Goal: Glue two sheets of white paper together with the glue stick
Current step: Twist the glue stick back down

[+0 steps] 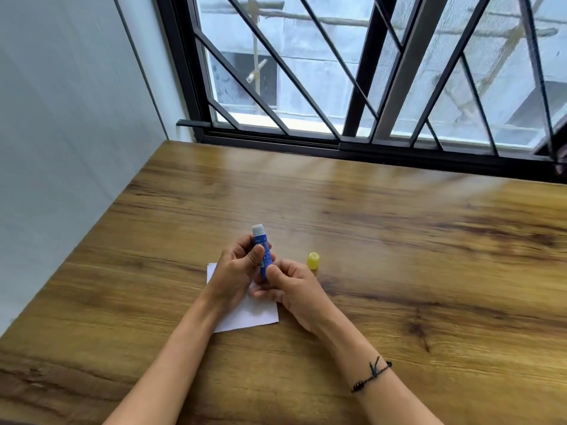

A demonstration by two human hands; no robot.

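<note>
A blue glue stick [263, 246] stands upright in the air above the table, its cap off and the pale glue showing at the top. My left hand [236, 268] wraps around its upper body. My right hand [291, 285] pinches its bottom end with thumb and fingers. The yellow cap [313, 261] rests on the table just right of my hands. White paper [251, 314] lies flat under both hands, largely hidden by them; I cannot tell whether it is one sheet or two.
The wooden table [399, 256] stretches wide to the right and toward me. A grey wall [61, 148] bounds it on the left. A barred window [337, 87] runs along the far edge.
</note>
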